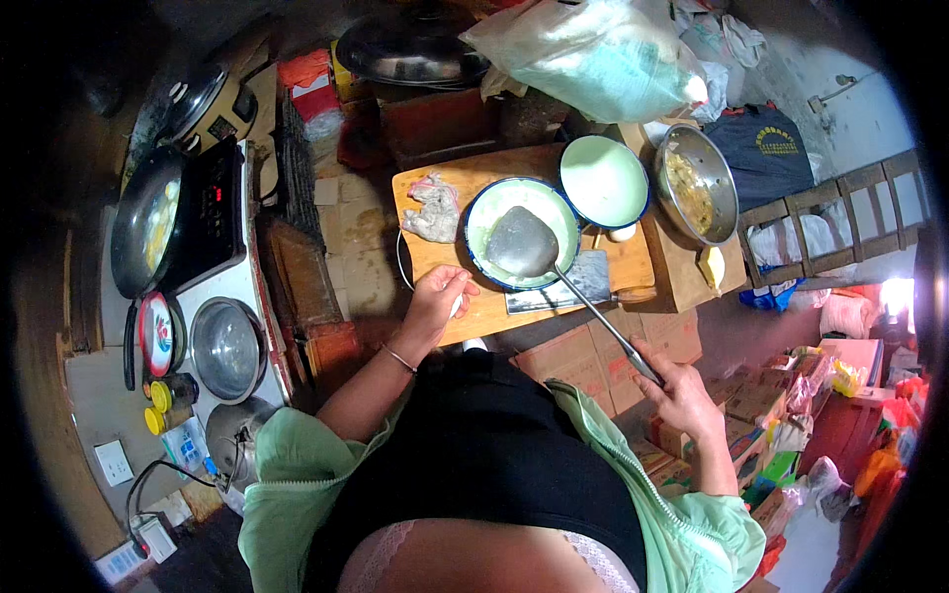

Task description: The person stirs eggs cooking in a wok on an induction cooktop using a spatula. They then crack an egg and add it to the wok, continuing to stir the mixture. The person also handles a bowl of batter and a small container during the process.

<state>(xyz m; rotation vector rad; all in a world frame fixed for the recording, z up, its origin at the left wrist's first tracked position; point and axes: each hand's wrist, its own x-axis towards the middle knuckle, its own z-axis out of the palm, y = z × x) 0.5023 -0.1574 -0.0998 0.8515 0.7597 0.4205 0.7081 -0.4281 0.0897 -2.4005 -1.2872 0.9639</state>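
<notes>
My right hand (678,389) is closed around the handle of a metal wok spatula (523,243). The spatula's blade lies over an enamel bowl (478,259) with a blue rim and pale contents. Left of that bowl's lower edge, my left hand (442,296) has its fingers curled around a small white object, too hidden to name. Both the bowl and a crumpled grey cloth (431,211) are on a wooden board (474,164). A cleaver (586,274) lies partly beneath the spatula handle. A second enamel bowl (604,181) stands beside the first.
At right are a steel bowl of food (697,185) and a wooden rack (838,204). A wok (148,222) stands by an induction cooker (215,215) at left, near an empty-looking steel basin (226,348). Cardboard boxes (586,356) lie below the board.
</notes>
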